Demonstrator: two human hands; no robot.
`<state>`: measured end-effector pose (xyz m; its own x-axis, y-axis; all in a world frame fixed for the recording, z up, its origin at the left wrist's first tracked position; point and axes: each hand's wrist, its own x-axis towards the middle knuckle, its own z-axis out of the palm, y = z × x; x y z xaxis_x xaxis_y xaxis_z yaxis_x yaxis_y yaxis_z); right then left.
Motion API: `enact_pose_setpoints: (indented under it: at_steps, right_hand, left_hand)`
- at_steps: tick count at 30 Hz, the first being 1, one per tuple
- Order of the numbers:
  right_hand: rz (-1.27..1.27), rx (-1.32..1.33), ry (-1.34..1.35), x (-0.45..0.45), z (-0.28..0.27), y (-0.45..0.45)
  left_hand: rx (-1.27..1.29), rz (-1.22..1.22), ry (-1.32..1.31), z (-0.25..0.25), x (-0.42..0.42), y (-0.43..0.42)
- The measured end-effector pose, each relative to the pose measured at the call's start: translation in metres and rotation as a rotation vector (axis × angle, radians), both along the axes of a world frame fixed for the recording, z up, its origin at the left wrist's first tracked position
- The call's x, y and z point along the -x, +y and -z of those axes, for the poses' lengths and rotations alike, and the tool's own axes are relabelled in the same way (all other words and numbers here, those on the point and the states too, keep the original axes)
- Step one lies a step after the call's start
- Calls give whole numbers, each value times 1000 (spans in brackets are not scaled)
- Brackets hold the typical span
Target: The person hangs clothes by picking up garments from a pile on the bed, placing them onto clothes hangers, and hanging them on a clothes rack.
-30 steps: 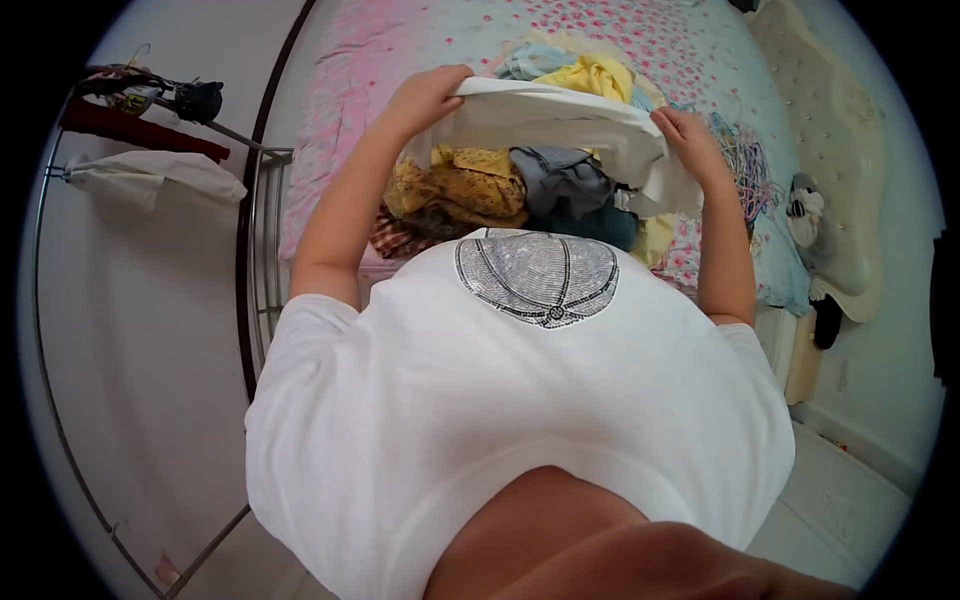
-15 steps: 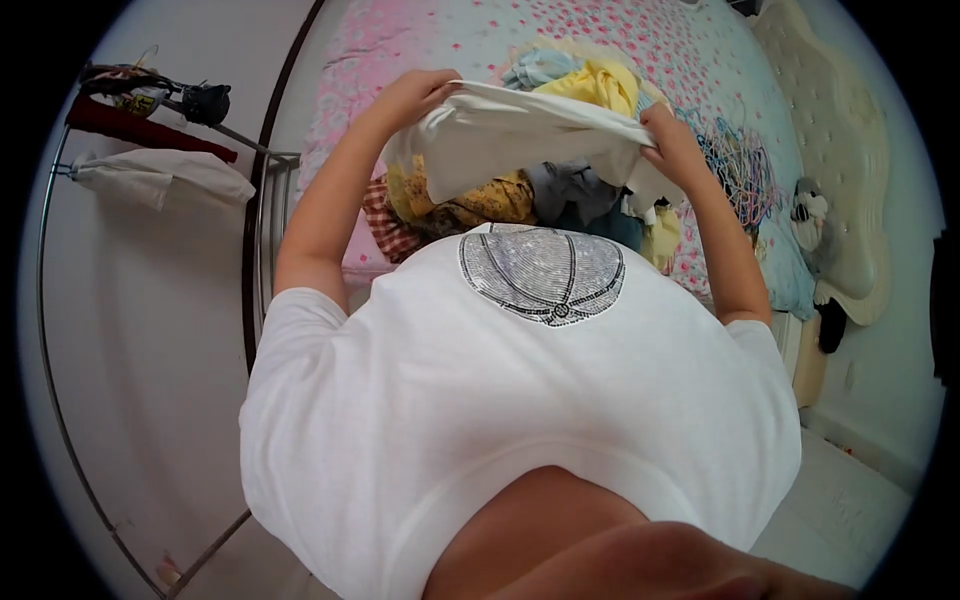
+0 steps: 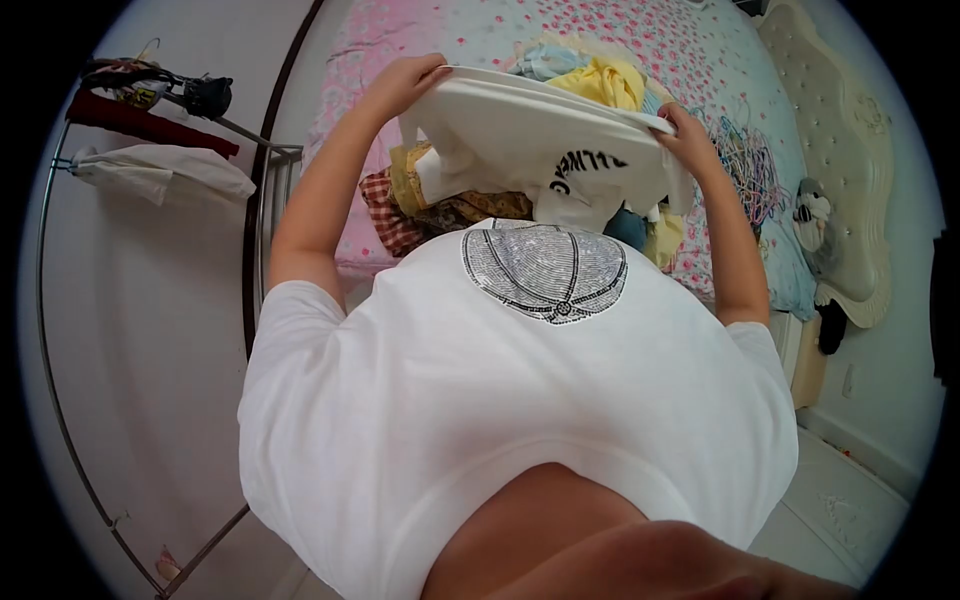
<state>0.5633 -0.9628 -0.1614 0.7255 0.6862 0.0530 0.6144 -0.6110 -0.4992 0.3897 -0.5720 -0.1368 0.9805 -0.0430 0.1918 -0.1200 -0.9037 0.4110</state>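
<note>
A white garment (image 3: 500, 130) with black lettering hangs stretched between my two hands, above the bed. My left hand (image 3: 415, 82) is closed on its upper left edge, and my right hand (image 3: 688, 140) pinches the upper right edge. Below and behind the cloth lies a heap of clothes: a yellow piece (image 3: 605, 83), a light blue piece (image 3: 548, 62), a brown patterned piece (image 3: 470, 212) and a red checked piece (image 3: 388, 212). The white cloth covers the middle of this heap. What kind of garment it is, I cannot tell for certain.
The bed has a pink and pale blue floral sheet (image 3: 450, 35). Tangled hangers (image 3: 745, 170) lie on its right, near a grey plush toy (image 3: 812, 205) and the tufted headboard (image 3: 835, 130). At left stands a metal rack (image 3: 45, 250) with a white cloth (image 3: 165, 172) and a dark red cloth (image 3: 150, 128).
Both hands have shifted slightly, the left one up and the right one outward. The white garment has dropped open further, so its black lettering shows and more of the heap is covered.
</note>
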Motion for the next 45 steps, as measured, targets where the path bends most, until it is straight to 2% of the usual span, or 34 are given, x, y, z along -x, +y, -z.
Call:
enact_pose_setpoints:
  at_steps: [2,4,5,8,10,13,15,17,18,21,23,25,28,31,35,37,38,41,44,45]
  right_hand:
    - [-98,128,-79,1,-1,-4]
    - [-49,118,-143,-8,14,-13]
    - [-25,112,-176,-13,23,-16]
    - [167,-81,14,-15,33,-15]
    - [114,-257,-37,-15,40,4]
    - [-94,-452,23,6,40,56]
    - [-233,-429,83,36,17,91]
    - [-235,-433,95,46,17,111]
    - [-238,-435,99,46,17,115]
    - [-274,-590,353,45,36,114]
    - [-302,-576,208,62,34,108]
    - [-319,-542,11,68,69,107]
    - [-196,-270,330,64,122,103]
    - [-168,149,247,51,149,86]
    - [59,-87,207,43,156,66]
    - [74,-307,110,45,138,68]
    - [-6,-356,105,48,123,73]
    - [-153,-286,58,64,87,100]
    - [-260,-166,58,91,48,117]
    - [-263,-200,40,94,45,118]
  left_hand:
    - [-46,-16,-3,-2,4,-2]
    - [-72,-25,-89,2,7,-5]
    - [-80,-69,-49,5,7,-4]
    - [-181,-155,31,25,1,4]
    - [-340,-150,29,43,-6,-4]
    - [-185,92,-300,52,-27,-42]
    - [10,82,-264,26,-29,-96]
    - [66,10,-78,33,-32,-134]
    - [104,-2,-44,38,-33,-136]
    - [240,17,-60,51,-40,-126]
    - [373,-36,-120,42,-33,-124]
    - [486,-45,-179,35,-30,-120]
    - [586,-57,-237,21,-25,-110]
    - [577,-219,-266,18,-11,-88]
    - [215,-371,-10,51,8,-54]
    - [145,-311,-1,66,11,-60]
    - [110,-279,2,72,10,-64]
    - [139,-55,-201,87,-6,-83]
    - [251,212,-253,82,-14,-100]
    - [266,238,-117,76,-14,-101]
